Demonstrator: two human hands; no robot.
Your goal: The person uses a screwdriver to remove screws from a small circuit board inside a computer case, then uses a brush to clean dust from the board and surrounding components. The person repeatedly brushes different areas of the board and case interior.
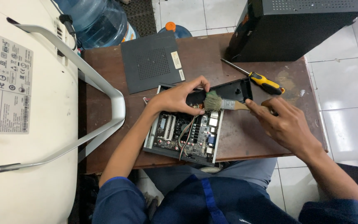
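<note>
A small opened computer case [158,145] lies on the brown wooden table [245,137], its green circuit board [195,135] and coloured wires exposed. My left hand [179,97] grips a black panel [235,90] at the case's far edge. My right hand [284,122] holds a paintbrush [222,103] by its wooden handle, bristles touching the black panel just above the board.
A yellow-and-black screwdriver [264,82] lies right of the case. A dark grey perforated cover [152,62] rests at the back. A black computer tower [291,27] stands back right. A white all-in-one monitor with a grey stand [104,87] fills the left. Water bottles [100,18] stand behind.
</note>
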